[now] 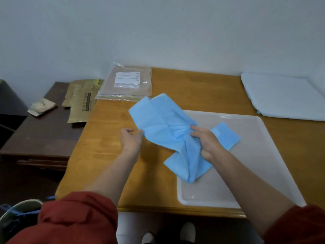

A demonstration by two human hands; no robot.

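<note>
Now: blue cloth (158,124) bunched in right grip (207,143); left grip (131,140) pinches its edge.

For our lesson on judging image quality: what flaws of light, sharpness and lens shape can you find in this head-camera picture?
Head view: soft all over, so the print on the label cannot be read; small glare spots sit on the white tray at its rim; the wide lens bows the table along its front edge; the light is dim and even, with only a faint shadow under the blue sheet.
</note>
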